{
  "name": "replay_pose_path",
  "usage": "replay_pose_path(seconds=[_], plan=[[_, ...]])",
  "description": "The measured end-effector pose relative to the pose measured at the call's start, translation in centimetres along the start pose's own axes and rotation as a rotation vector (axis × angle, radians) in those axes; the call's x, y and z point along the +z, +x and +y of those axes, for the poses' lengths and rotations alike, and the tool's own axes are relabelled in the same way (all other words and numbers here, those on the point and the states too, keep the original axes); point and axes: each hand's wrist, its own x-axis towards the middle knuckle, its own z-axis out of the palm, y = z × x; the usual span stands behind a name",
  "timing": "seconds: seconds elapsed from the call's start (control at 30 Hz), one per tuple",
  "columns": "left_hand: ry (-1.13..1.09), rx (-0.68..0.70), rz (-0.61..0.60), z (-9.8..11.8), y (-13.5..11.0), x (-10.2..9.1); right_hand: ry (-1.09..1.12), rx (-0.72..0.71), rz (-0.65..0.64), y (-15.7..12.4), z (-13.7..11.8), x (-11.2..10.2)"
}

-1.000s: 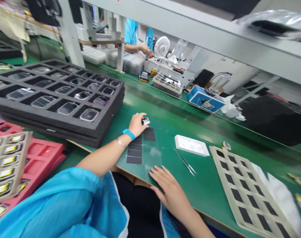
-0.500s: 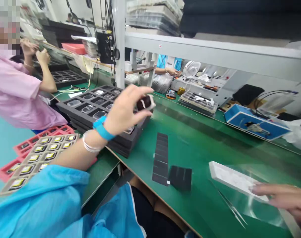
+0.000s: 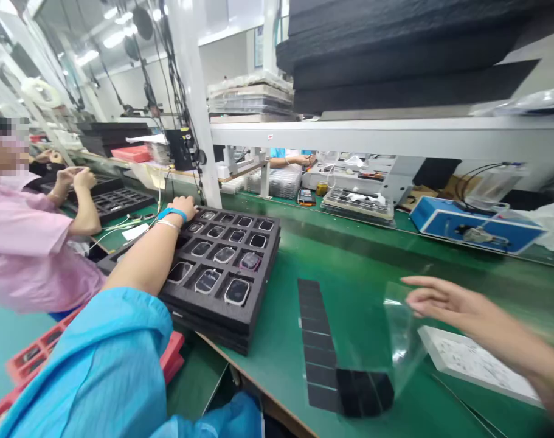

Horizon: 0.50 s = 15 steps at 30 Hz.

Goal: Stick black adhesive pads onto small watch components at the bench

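Observation:
My left hand (image 3: pixel 185 208) reaches over the far left part of a black foam tray (image 3: pixel 242 322). Its fingertips are hidden behind the hand, so whether they hold anything does not show. Watch-like cases with dark faces, such as this one (image 3: pixel 236 292), sit in the tray's compartments. On the right, my right hand (image 3: pixel 441 301) is closed at the edge of a clear plastic film (image 3: pixel 399 344), which hangs upright from the fingers. Beneath that forearm lies a white tray (image 3: pixel 481 359) with small pieces in it. Tweezers (image 3: pixel 463 406) rest in front of the white tray.
A strip of black rectangles (image 3: pixel 317 340) and a black sheet (image 3: pixel 365 394) lie mid-table. A blue box-shaped device (image 3: pixel 475 225) stands at the back right. A shelf (image 3: pixel 372 135) spans overhead. A co-worker in pink (image 3: pixel 39 243) sits on the left.
My left hand has moved from above the tray's right side to its far left; the dark piece it held is out of sight. My right hand has lifted the film off the table.

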Motion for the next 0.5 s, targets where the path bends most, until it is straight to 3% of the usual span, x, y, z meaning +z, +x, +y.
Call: replay_pose_path(seconds=[0.03,0.17,0.27,0.33,0.43,0.5], plan=[[-0.037,0.020,0.012,-0.5,0.2,0.2,0.017,0.033,-0.045,0.8,0.8,1.0],[-0.007,0.005,-0.012,-1.4,0.0,0.2,-0.171,-0.007,0.128,2.6,5.2,5.1],[0.081,-0.029,-0.094,-0.7,-0.7,0.0,-0.370,-0.047,0.278,3.3,7.9,7.9],[0.135,-0.047,-0.153,0.5,-1.2,-0.5,-0.500,-0.100,0.309,3.6,8.9,9.2],[0.126,-0.126,-0.178,2.8,-2.2,-2.6,-0.603,-0.148,0.273,3.4,9.2,10.2],[0.100,-0.105,-0.115,4.0,-3.8,-5.1,-0.652,-0.138,0.308,2.8,8.8,10.5]])
